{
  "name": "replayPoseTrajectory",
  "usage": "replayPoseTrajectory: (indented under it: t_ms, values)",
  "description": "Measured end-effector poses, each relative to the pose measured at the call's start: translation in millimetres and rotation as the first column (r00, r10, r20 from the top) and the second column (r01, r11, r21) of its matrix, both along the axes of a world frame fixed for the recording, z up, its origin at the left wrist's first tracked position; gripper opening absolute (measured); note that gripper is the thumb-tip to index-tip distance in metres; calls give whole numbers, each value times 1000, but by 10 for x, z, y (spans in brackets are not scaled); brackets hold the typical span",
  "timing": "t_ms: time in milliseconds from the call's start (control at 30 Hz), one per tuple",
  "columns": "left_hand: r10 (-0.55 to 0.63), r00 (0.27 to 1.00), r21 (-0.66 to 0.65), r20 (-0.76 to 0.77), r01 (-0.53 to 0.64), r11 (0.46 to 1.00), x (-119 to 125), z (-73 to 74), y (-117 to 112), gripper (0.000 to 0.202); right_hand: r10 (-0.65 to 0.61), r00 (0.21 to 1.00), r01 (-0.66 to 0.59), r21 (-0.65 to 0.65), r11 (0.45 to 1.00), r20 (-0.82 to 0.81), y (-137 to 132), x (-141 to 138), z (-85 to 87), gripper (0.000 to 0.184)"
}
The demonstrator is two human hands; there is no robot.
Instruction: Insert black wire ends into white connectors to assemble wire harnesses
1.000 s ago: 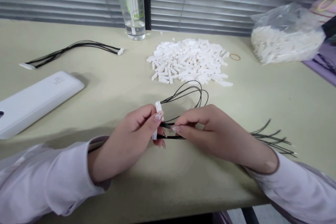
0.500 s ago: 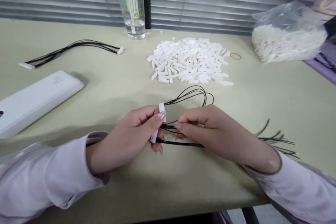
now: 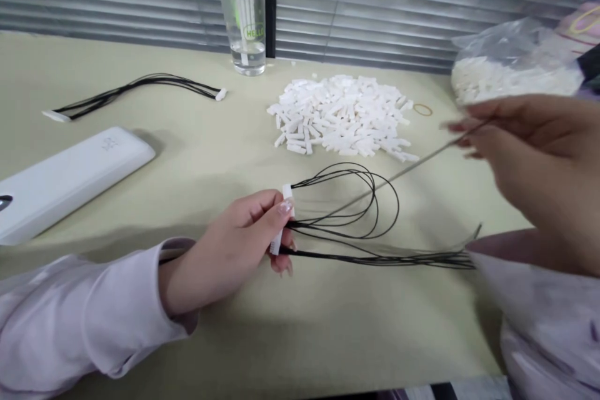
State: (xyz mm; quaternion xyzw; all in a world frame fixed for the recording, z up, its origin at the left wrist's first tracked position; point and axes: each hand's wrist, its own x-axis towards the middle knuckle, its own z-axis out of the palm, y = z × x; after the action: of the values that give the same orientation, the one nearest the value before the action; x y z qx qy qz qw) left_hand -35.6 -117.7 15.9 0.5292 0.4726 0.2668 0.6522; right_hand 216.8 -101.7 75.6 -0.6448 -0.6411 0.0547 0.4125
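My left hand (image 3: 239,250) pinches a long white connector (image 3: 281,219) upright between thumb and fingers, low in the middle of the table. Several thin black wires (image 3: 356,219) run from the connector, some looping to the right and some lying straight along the table. My right hand (image 3: 529,156), blurred, is raised at the right and pinches one black wire (image 3: 407,169), which stretches taut from the fingertips back toward the connector.
A heap of loose white connectors (image 3: 342,115) lies beyond the wires, with a rubber band (image 3: 422,110) beside it. A plastic bag of connectors (image 3: 510,65) sits far right. A finished wire harness (image 3: 135,90), white flat device (image 3: 65,178) and clear bottle (image 3: 244,12) are left and back.
My right hand has left the connector and swung up and to the right, drawing one black wire out taut. The left hand kept the connector in place.
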Motion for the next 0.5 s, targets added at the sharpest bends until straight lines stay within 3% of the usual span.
replayPoseTrajectory:
  t_ms: [33,100,167,200,267,333,400,500]
  values:
    - [-12,1000,8,-20,12,1000,1,12,-5,29,50,983,-41,50,998,-177,15,7,3,26]
    - [-29,998,8,-57,29,1000,7,39,-17,29,200,864,-130,181,975,-461,22,-22,-3,25]
    - [-38,996,-13,-80,37,999,15,61,-31,28,317,741,-183,276,944,-592,-12,-97,-19,23]
    - [-41,995,-24,-88,39,999,19,68,-38,28,321,738,-201,261,944,-594,-42,-146,-30,25]
    - [-51,995,-34,-87,48,998,24,73,-49,28,285,810,-265,114,957,-513,-120,-257,-63,36]
    - [-60,995,-30,-77,58,998,24,68,-56,28,312,887,-348,-48,936,-341,-193,-365,-109,39]
    - [-61,996,-15,-71,60,998,21,59,-56,28,376,919,-390,-135,911,-119,-240,-452,-162,23]
    - [-62,995,6,-72,63,998,19,53,-48,27,421,897,-397,-176,901,130,-258,-528,-223,5]
